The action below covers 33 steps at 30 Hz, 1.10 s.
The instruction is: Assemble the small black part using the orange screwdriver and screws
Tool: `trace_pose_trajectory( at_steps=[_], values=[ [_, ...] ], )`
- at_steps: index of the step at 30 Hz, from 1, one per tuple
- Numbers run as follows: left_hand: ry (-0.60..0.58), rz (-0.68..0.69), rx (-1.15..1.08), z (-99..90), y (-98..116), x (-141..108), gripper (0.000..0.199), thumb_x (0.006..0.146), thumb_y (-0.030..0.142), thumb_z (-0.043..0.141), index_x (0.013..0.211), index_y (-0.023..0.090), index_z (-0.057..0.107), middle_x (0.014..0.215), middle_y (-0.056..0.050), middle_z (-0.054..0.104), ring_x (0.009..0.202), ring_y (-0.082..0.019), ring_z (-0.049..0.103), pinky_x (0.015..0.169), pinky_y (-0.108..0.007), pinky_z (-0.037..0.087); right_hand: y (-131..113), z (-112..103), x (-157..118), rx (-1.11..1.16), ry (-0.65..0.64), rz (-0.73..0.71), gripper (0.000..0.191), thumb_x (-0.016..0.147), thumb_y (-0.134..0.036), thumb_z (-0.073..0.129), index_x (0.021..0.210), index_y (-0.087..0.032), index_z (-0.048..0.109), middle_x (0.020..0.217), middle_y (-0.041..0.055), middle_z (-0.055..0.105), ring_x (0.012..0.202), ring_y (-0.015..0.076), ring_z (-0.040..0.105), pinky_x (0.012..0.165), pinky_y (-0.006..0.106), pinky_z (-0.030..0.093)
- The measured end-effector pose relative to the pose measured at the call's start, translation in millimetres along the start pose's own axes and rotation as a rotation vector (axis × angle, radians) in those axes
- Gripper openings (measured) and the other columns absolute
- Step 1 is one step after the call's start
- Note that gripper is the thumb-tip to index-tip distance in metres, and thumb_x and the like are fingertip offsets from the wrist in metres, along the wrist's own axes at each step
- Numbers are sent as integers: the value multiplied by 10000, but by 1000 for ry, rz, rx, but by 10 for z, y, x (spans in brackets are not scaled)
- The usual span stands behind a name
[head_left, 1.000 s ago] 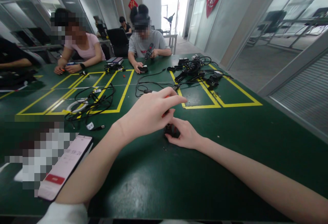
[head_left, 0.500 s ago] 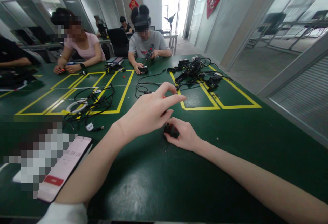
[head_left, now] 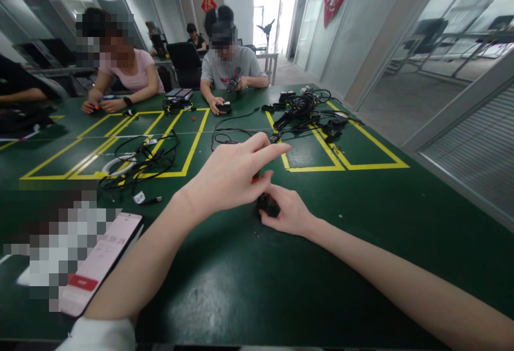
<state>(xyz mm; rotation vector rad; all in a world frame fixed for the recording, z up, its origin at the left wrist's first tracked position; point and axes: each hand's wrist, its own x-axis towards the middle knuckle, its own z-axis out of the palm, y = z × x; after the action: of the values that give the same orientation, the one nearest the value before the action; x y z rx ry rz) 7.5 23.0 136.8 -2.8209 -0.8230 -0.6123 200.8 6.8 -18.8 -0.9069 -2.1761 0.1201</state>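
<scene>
Near the middle of the green table [head_left: 225, 265], my right hand [head_left: 289, 209] has its thumb and fingers round a small dark object [head_left: 262, 201] that rests on the tabletop. My left hand [head_left: 241, 171] is just above and to the left of it, bent at the wrist, its thumb and fingers curled together over the top of the object. A bit of red [head_left: 256, 178] shows between the left fingers; what it belongs to is mostly hidden.
A phone [head_left: 100, 262] lies at the left front beside a pixelated patch. Black cables [head_left: 146, 161] and a larger cable bundle [head_left: 303, 107] lie on yellow-taped areas. Across the table a person [head_left: 231, 67] holds a power drill [head_left: 234, 80]; another person [head_left: 130, 72] sits left.
My left hand has lowered slightly, its thumb and fingers now closer over the small dark object. My right hand has stayed in place around it.
</scene>
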Motion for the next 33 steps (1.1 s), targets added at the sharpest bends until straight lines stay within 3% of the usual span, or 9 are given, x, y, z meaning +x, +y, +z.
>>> trace_pose_trajectory(
  at_steps=[3, 8, 14, 18, 29, 33],
  values=[
    [8, 47, -49, -7, 0, -3, 522, 898, 103, 519, 1407, 193, 598, 1242, -95, 659, 982, -185, 688, 829, -277, 547, 6, 3, -4, 10, 13, -5, 347, 798, -188, 609, 1132, -210, 515, 988, 70, 712, 817, 219, 702, 688, 316, 566],
    [36, 2, -44, 3, -5, -13, 490, 934, 115, 484, 1400, 215, 600, 1289, -88, 651, 879, -151, 690, 757, -252, 534, 13, -18, 3, 49, -42, 26, 390, 797, -183, 611, 1174, -213, 516, 981, 51, 706, 768, 195, 684, 669, 299, 549],
    [5, 23, -37, -20, 14, 1, 608, 900, 111, 494, 1499, 213, 510, 1280, -89, 637, 1025, -188, 677, 859, -277, 540, 39, -24, 10, 97, -88, 67, 328, 801, -186, 620, 1115, -224, 534, 948, 35, 686, 767, 190, 663, 663, 294, 529],
    [-35, -41, -10, -32, 19, 7, 627, 952, 158, 471, 1568, 256, 409, 1319, -78, 607, 864, -131, 676, 758, -237, 526, 52, -24, 6, 113, -77, 54, 350, 804, -190, 609, 1144, -218, 530, 947, 32, 682, 743, 180, 652, 660, 291, 526],
    [-56, -29, -63, -47, 29, 10, 506, 946, 149, 472, 1433, 242, 570, 1166, -59, 666, 823, -146, 671, 723, -244, 515, 60, -35, 15, 110, -76, 41, 327, 806, -199, 604, 1124, -218, 530, 956, 37, 678, 760, 189, 664, 667, 292, 533],
    [-38, 7, -87, -37, 12, 9, 504, 892, 148, 533, 1387, 215, 602, 1204, -78, 655, 954, -183, 677, 813, -274, 541, 61, -33, 12, 94, -67, 31, 278, 815, -206, 601, 1083, -218, 528, 942, 40, 671, 763, 194, 664, 658, 290, 526]
  ],
)
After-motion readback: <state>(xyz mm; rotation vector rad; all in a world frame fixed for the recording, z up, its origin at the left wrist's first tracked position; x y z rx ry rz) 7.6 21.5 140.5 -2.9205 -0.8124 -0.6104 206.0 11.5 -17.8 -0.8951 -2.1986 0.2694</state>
